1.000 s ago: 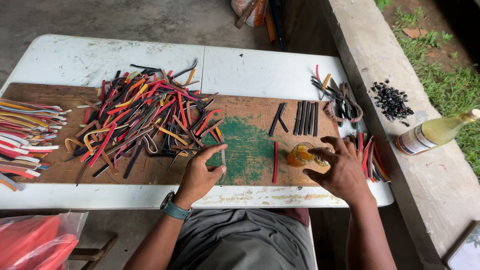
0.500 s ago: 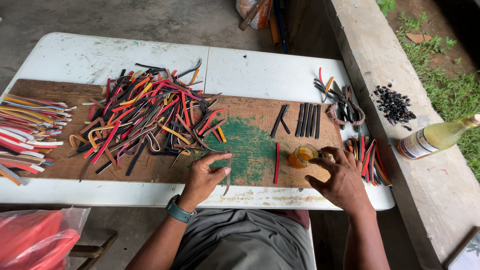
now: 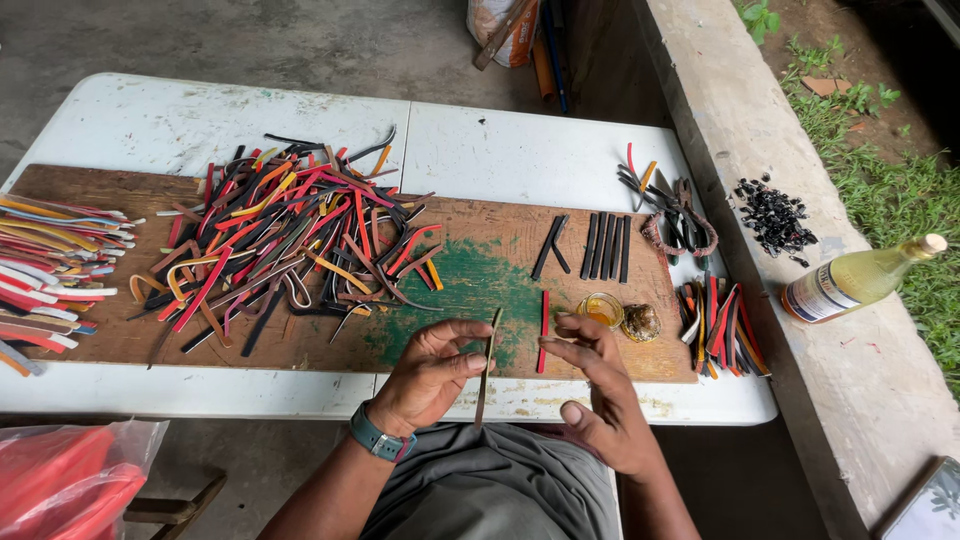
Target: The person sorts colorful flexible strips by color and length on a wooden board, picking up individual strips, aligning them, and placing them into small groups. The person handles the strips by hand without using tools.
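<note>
A thin, matt, brownish strip of leather-like material (image 3: 487,365) is pinched in the left hand (image 3: 428,375); the bare right hand (image 3: 600,395) is held just beside it. A rough, worn brown wooden board (image 3: 90,345), stained with a matt green paint patch (image 3: 470,285), is laid on a scuffed white plastic table (image 3: 520,150). A heap of smooth, flexible strips in red, black, yellow and brown (image 3: 285,235), of leather or rubber, is spread over the wood. A small glossy glass jar of amber liquid (image 3: 602,309) is seen near a shiny clear bottle (image 3: 855,280) on rough grey concrete (image 3: 730,110). A teal rubbery watch band (image 3: 378,438) is worn at the wrist.
</note>
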